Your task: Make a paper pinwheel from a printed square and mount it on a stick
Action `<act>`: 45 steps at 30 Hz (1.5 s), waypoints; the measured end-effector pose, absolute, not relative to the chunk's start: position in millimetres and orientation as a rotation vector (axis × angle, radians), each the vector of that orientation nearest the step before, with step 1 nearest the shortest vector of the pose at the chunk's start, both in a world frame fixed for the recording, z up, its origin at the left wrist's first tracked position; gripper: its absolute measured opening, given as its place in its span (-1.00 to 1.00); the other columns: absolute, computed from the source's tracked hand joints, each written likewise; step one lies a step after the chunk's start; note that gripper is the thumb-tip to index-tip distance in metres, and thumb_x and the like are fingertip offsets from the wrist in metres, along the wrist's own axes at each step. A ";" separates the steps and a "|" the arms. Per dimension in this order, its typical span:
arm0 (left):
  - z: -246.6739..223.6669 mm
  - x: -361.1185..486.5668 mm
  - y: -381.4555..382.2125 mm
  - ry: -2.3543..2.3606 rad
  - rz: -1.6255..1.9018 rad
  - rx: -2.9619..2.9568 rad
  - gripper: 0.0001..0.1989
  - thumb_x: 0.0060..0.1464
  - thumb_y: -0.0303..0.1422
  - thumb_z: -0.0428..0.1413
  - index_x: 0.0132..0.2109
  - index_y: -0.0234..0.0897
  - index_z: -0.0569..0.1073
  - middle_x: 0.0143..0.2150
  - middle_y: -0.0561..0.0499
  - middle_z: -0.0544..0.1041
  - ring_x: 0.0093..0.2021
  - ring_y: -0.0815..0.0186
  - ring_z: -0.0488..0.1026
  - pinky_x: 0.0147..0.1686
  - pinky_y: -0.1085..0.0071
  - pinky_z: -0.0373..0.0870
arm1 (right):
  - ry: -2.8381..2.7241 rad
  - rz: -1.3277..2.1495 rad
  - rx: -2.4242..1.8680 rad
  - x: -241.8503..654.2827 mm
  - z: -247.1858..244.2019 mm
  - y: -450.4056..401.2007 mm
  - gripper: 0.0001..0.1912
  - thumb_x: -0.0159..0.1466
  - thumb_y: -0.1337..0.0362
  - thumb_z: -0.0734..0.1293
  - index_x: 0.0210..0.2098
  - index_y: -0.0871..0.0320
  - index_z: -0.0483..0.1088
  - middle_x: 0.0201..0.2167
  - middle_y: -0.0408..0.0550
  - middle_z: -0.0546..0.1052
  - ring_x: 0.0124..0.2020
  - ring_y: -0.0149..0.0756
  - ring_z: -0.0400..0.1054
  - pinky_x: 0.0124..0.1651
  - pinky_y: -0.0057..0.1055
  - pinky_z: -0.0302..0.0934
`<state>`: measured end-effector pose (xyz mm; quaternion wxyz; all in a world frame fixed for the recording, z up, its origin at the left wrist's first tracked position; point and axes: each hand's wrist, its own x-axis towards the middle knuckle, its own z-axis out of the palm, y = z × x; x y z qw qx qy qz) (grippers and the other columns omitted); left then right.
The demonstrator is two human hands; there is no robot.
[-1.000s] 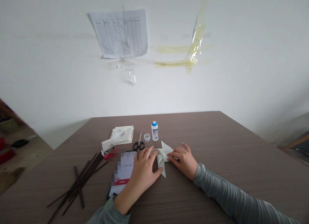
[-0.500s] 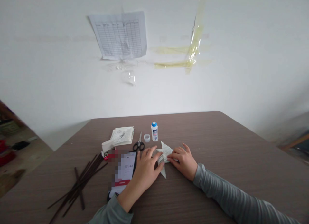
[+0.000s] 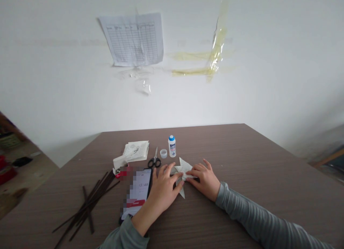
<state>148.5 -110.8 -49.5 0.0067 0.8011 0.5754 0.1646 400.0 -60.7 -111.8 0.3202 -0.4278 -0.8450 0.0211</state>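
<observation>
A paper pinwheel [image 3: 184,165] of printed paper, with several pointed blades, lies on the table between my hands. My left hand [image 3: 163,184] reaches over its left side, thumb and index finger closed on the paper near the centre, the other fingers spread forward. From the right, my right hand [image 3: 205,177] pinches the pinwheel close to the middle with thumb and fingertips, its little finger raised. My fingers hide part of the centre and the left blade.
Past my hands stand a blue-capped glue bottle [image 3: 172,147], a clear round cap [image 3: 163,153] and black-handled scissors [image 3: 154,162]. Leftward are a stack of paper [image 3: 136,151], a small open box [image 3: 120,163], a phone [image 3: 138,191] and dark thin sticks [image 3: 90,206]. A wall rises behind the table.
My left thumb and index finger have shifted slightly at the pinwheel's centre. The right fingertips have moved a little inward over the paper. The other things stay where they were.
</observation>
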 end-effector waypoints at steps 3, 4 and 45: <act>-49.5 148.6 -111.2 1.813 0.512 2.521 -0.64 0.60 -0.30 0.44 0.37 0.19 0.93 0.69 -0.17 0.72 0.65 -0.42 0.65 0.68 -0.74 0.48 | -2.228 0.051 -1.137 400.5 -111.0 -61.9 -0.78 0.62 0.19 0.60 0.14 -0.18 0.93 -0.09 -0.01 0.89 0.03 0.13 0.82 0.73 0.47 0.40; -49.4 148.6 -111.2 1.816 0.506 2.523 -0.64 0.60 -0.30 0.44 0.37 0.20 0.93 0.69 -0.16 0.72 0.65 -0.43 0.65 0.68 -0.74 0.49 | -2.232 0.049 -1.137 400.5 -110.8 -62.0 -0.78 0.62 0.20 0.60 0.15 -0.18 0.93 -0.08 -0.01 0.90 0.04 0.13 0.83 0.73 0.46 0.40; -59.3 155.1 -105.8 1.882 0.643 2.448 -0.62 0.47 -0.36 0.49 0.34 0.09 0.89 0.74 -0.26 0.60 0.72 -0.42 0.55 0.67 -0.69 0.49 | -2.212 0.122 -1.126 399.8 -104.6 -64.4 -0.83 0.57 0.23 0.62 0.03 -0.20 0.91 -0.08 0.00 0.90 0.01 0.21 0.84 0.67 0.64 0.41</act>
